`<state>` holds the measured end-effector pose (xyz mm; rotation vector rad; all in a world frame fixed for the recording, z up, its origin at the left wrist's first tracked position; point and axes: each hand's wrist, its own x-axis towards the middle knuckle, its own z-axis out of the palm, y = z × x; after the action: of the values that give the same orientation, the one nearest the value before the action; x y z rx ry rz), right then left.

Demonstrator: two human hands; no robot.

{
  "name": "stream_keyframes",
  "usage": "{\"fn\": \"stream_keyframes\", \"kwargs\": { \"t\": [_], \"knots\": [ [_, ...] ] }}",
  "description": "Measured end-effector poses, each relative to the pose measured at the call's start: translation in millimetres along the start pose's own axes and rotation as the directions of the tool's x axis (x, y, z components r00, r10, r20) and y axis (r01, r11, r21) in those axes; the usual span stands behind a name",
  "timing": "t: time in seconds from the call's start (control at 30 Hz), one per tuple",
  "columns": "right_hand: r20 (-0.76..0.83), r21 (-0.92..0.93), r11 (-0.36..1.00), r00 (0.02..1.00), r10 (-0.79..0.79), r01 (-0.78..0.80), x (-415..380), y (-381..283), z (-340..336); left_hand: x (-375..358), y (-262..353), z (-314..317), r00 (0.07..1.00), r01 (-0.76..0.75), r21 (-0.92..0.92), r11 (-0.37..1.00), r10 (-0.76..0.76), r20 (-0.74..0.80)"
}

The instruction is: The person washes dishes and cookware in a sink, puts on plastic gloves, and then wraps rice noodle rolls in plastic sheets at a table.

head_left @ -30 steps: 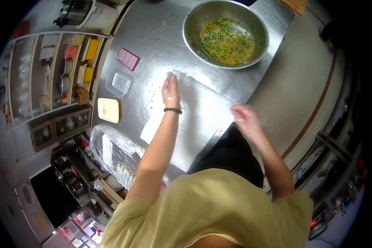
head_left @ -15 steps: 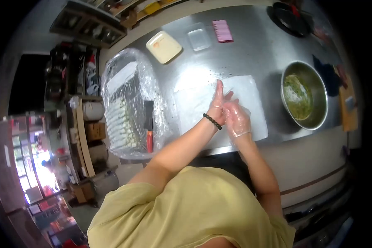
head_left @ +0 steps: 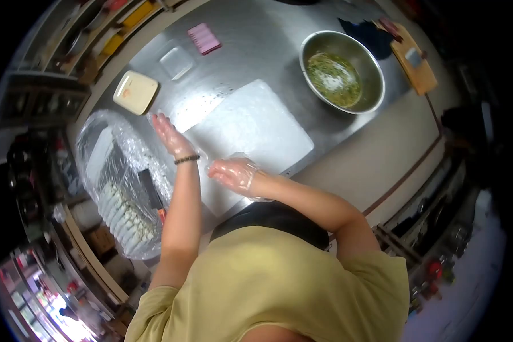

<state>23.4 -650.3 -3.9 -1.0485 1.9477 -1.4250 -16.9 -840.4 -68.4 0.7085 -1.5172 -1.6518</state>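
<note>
My left hand (head_left: 171, 135) is held out flat above the table's left part, fingers straight and close together, with a dark bead bracelet (head_left: 187, 159) at its wrist. Filmy clear plastic shows beside that wrist. My right hand (head_left: 233, 174), in a clear plastic glove, is near the left wrist, its fingers drawn together; whether they pinch anything is hidden. Under both hands spreads a white sheet (head_left: 256, 122). Left of them, a plastic-covered tray (head_left: 105, 151) holds rows of pale, rolled-looking pieces (head_left: 122, 219). On its plastic lies a cleaver (head_left: 150, 188) with a red handle.
A steel bowl (head_left: 376, 80) with a green mixture and white powder stands at right. Beyond it are a dark cloth (head_left: 366, 37) and wooden board (head_left: 419, 71). A cream lid-like tray (head_left: 135, 91), clear container (head_left: 176, 61) and pink item (head_left: 204, 38) lie at the far left.
My hands, touching each other before, have come apart; the left now stretches out flat to the left. The head view has turned, shifting the bowl and sheet in the picture.
</note>
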Motion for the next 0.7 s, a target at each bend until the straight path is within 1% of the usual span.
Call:
{"fn": "stream_keyframes", "kwargs": {
  "t": [0.03,0.07,0.1,0.17,0.2,0.23,0.27,0.3,0.37,0.4,0.43,0.47,0.5,0.53,0.57,0.6,0.67,0.7],
  "knots": [
    [-0.029,0.0,1.0,1.0,0.011,-0.011,-10,5,-6,7,-8,12,0.993,-0.116,0.152,0.982,0.109,0.053],
    [-0.078,-0.028,1.0,0.997,-0.004,0.002,-27,15,-17,5,-12,31,0.922,-0.341,0.329,0.881,0.246,0.298],
    [-0.125,-0.056,0.998,0.992,-0.02,0.013,-46,26,-25,-1,-15,50,0.781,-0.573,0.421,0.704,0.311,0.542],
    [-0.321,-0.096,0.99,0.945,0.064,-0.1,-87,61,-29,-17,-35,86,0.584,-0.743,0.363,0.562,0.28,0.762],
    [-0.427,-0.032,0.984,0.893,0.145,-0.175,-108,76,-31,-17,-45,102,0.565,-0.755,0.349,0.556,0.28,0.776],
    [-0.52,0.04,0.97,0.824,0.225,-0.239,-129,86,-33,-16,-54,116,0.546,-0.776,0.42,0.471,0.166,0.821],
    [-0.573,0.07,0.946,0.763,0.297,-0.316,-148,86,-39,-15,-59,124,0.532,-0.794,0.481,0.372,0.044,0.845],
    [-0.617,0.105,0.914,0.695,0.369,-0.392,-166,85,-44,-15,-60,130,0.519,-0.803,0.472,0.365,0.038,0.854],
    [-0.716,0.122,0.889,0.581,0.387,-0.442,-201,93,-45,-18,-60,138,0.482,-0.739,0.493,0.459,-0.151,0.863],
    [-0.718,0.142,0.887,0.571,0.398,-0.44,-215,95,-45,-15,-63,143,0.418,-0.758,0.5,0.419,-0.277,0.865],
    [-0.713,0.192,0.842,0.518,0.473,-0.504,-228,95,-45,-14,-68,146,0.404,-0.768,0.493,0.409,-0.288,0.868],
    [-0.704,0.242,0.791,0.459,0.542,-0.562,-235,93,-44,-15,-70,151,0.521,-0.646,0.63,0.432,-0.354,0.777],
    [-0.705,0.261,0.788,0.447,0.55,-0.558,-238,91,-43,-16,-71,156,0.618,-0.501,0.745,0.44,-0.421,0.664],
    [-0.697,0.29,0.785,0.441,0.565,-0.547,-240,89,-43,-16,-75,155,0.61,-0.513,0.742,0.432,-0.425,0.669],
    [-0.689,0.315,0.783,0.439,0.577,-0.536,-241,86,-45,-14,-79,152,0.528,-0.713,0.584,0.389,-0.25,0.812],
    [-0.689,0.325,0.783,0.434,0.58,-0.531,-240,85,-47,-11,-83,150,0.392,-0.867,0.398,0.301,-0.081,0.916],
    [-0.663,0.269,0.772,0.47,0.582,-0.576,-236,80,-50,-4,-87,152,0.374,-0.881,0.381,0.281,-0.08,0.924],
    [-0.661,0.278,0.77,0.468,0.587,-0.574,-233,76,-52,-3,-87,153,0.361,-0.89,0.368,0.268,-0.076,0.929]
  ]
}}
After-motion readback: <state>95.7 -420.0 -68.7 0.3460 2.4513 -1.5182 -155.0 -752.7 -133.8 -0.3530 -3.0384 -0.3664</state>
